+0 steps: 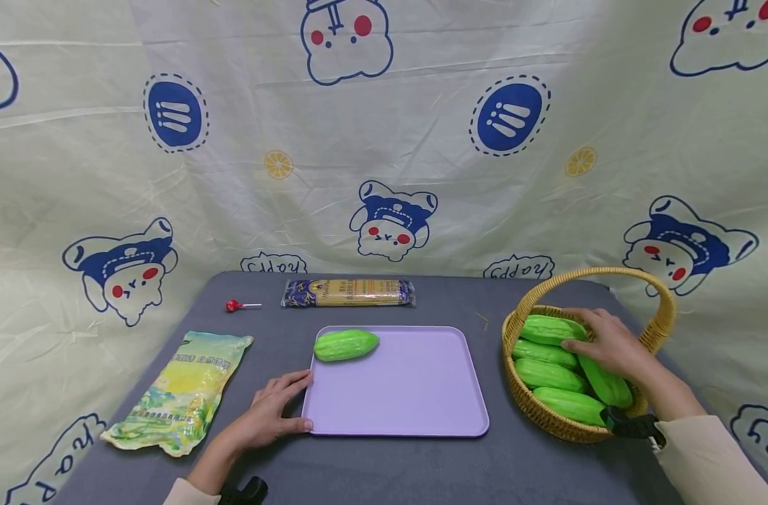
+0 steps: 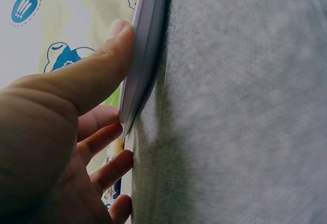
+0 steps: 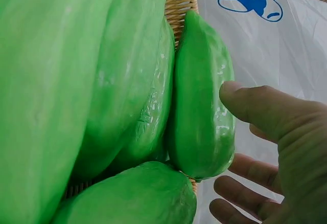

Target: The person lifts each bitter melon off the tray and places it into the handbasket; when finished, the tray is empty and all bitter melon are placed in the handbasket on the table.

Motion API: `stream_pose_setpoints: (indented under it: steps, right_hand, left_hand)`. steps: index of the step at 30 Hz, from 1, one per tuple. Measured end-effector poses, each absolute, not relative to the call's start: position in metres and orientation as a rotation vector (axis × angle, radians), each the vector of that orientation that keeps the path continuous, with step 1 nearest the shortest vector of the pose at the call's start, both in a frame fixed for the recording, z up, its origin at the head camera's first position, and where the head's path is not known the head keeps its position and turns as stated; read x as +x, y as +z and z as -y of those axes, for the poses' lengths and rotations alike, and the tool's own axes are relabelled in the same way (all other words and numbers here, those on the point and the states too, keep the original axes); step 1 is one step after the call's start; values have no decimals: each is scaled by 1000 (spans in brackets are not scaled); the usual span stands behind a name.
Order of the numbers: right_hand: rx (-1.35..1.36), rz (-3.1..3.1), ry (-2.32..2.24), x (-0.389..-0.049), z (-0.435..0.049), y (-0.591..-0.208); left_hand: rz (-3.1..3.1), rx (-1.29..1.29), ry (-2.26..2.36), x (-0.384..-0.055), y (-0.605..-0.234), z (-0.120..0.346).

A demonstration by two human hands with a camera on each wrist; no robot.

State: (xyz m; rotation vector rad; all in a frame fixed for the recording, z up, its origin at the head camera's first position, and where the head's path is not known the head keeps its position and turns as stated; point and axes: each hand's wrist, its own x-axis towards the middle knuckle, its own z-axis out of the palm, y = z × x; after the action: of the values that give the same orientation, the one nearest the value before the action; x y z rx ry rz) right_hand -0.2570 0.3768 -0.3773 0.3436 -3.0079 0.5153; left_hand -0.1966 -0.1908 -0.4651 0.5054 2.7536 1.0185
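Observation:
At the right stands a wicker basket (image 1: pixel 579 433) with several green, ridged, oblong fruits; their exact kind is unclear. My right hand (image 1: pixel 614 344) reaches over its right side. The thumb touches the farthest fruit (image 1: pixel 550 329), called out in the right wrist view as the upright green fruit (image 3: pixel 202 101), and the other fingers spread near its end. A lilac tray (image 1: pixel 402 393) lies in the middle, bearing one similar green fruit (image 1: pixel 346 345) at its far left corner. Along the tray's left edge rests my left hand (image 1: pixel 266 414), its thumb and fingertips touching the rim.
A green and yellow bag (image 1: pixel 182 393) lies left of the tray. Behind the tray is a long clear-and-blue packet (image 1: pixel 348 293), with a red lollipop (image 1: pixel 233 306) to its left. The basket's tall handle (image 1: pixel 598 272) arches beside my right hand. A printed cloth hangs behind the grey table.

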Motion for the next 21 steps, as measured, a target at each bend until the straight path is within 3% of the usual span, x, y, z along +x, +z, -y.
stream_pose_setpoints:
  steps: [21]
  right_hand:
    - [479,2727,410,-214,-352,-367]
  left_hand:
    - [-2760,496,1006,-197,-465,191]
